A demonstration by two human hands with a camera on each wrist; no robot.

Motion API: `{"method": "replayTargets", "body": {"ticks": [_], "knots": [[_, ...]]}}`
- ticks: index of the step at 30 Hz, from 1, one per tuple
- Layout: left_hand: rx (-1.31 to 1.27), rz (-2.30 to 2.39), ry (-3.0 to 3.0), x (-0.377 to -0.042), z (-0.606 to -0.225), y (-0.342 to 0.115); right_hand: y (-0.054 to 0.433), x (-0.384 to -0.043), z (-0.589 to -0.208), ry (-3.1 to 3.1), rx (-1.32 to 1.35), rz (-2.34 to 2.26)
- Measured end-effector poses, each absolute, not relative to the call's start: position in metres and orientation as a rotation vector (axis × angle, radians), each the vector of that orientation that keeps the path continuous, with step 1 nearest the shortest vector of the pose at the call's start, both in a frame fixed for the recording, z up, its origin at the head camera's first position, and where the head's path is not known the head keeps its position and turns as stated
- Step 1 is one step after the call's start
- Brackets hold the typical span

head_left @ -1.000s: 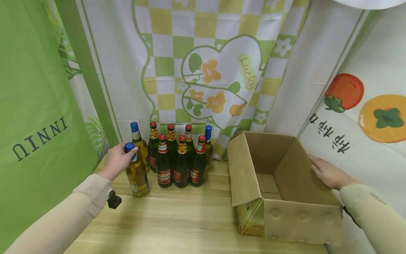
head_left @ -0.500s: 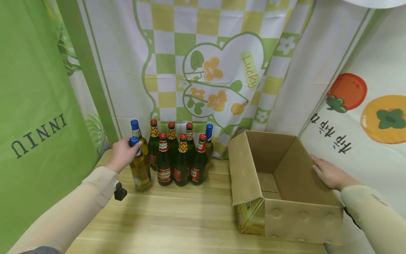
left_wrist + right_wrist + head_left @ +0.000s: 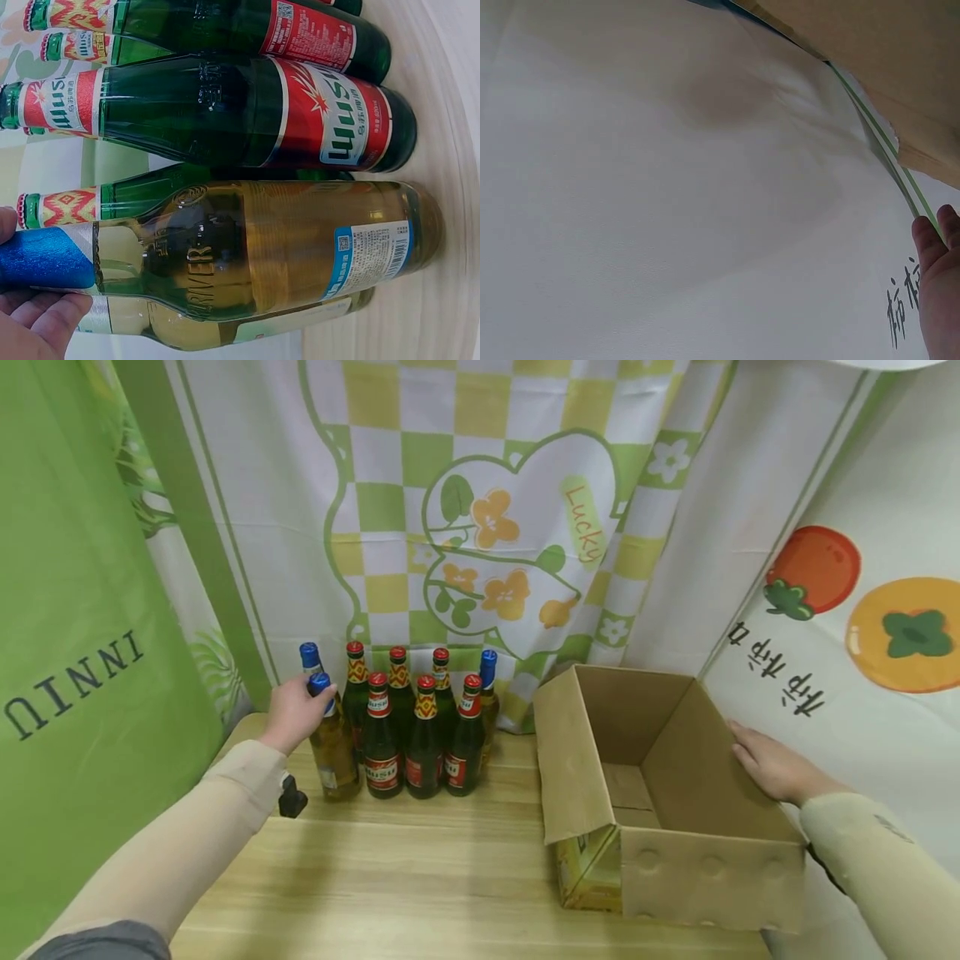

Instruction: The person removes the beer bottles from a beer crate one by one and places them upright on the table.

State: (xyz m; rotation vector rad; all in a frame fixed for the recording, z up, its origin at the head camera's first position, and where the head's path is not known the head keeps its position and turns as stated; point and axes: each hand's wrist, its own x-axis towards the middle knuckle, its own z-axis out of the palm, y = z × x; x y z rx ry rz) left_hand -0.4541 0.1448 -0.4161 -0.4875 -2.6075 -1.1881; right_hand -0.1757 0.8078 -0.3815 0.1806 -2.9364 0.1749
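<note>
My left hand [image 3: 296,710] grips a yellowish beer bottle [image 3: 334,756] by its blue-foiled neck, at the left end of a bottle group. In the left wrist view the fingers [image 3: 56,319] curl about that neck, and the bottle stands upright beside a green one with a red label [image 3: 330,116]. Another blue-capped bottle [image 3: 308,654] is partly hidden behind it. At the right, my right hand [image 3: 776,764] lies with extended fingers against the right flap of a cardboard box [image 3: 712,877]. The right wrist view shows only part of that hand [image 3: 941,289] below the cardboard.
Several green bottles with red caps [image 3: 425,752] stand close together, with one more blue-capped bottle [image 3: 489,670] at their right. The box's left flap [image 3: 573,760] hangs outward over the wooden table [image 3: 420,877]. Patterned curtains [image 3: 465,527] enclose the back and sides.
My left hand has moved the yellowish bottle a little right and back, up close to the green bottles. The right hand stays at the box flap.
</note>
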Motion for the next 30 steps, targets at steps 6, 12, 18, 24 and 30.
{"method": "replayTargets", "body": {"ticks": [6, 12, 18, 24, 30], "knots": [[-0.481, -1.184, -2.613, -0.457, -0.416, 0.152, 0.8, -0.175, -0.374, -2.983, 0.155, 0.191], [-0.472, -1.244, -2.634, -0.458, -0.413, 0.154, 0.797, -0.174, -0.374, -2.981, 0.145, 0.205], [-0.473, -1.266, -2.646, -0.457, -0.415, 0.154, 0.795, -0.173, -0.374, -2.97, 0.146, 0.193], [-0.457, -1.259, -2.631, -0.459, -0.416, 0.155, 0.795, -0.174, -0.372, -3.019, 0.084, 0.242], [-0.459, -1.242, -2.615, -0.46, -0.418, 0.157, 0.796, -0.173, -0.372, -3.014, 0.077, 0.258]]}}
